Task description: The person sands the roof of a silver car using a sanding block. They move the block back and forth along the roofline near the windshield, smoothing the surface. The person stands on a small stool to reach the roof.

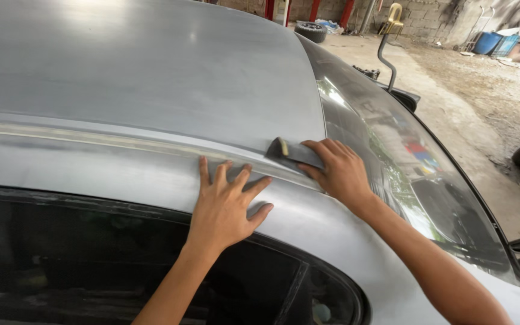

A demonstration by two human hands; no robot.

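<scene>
My left hand (227, 204) lies flat with its fingers spread on the grey, sanded edge of a car roof (139, 78), just above the side window. Right beside it, my right hand (338, 171) presses a dark grey sanding pad (293, 153) with a pale yellowish edge against the groove where the roof meets the side panel. The pad sits under my fingers, close to the top corner of the windscreen (392, 150).
A dark side window (91, 259) runs below my hands. A black bent rod (386, 60) rises past the windscreen. On the concrete yard beyond lie a tyre (311, 30), a yellow chair (394, 18) and blue containers (495, 42).
</scene>
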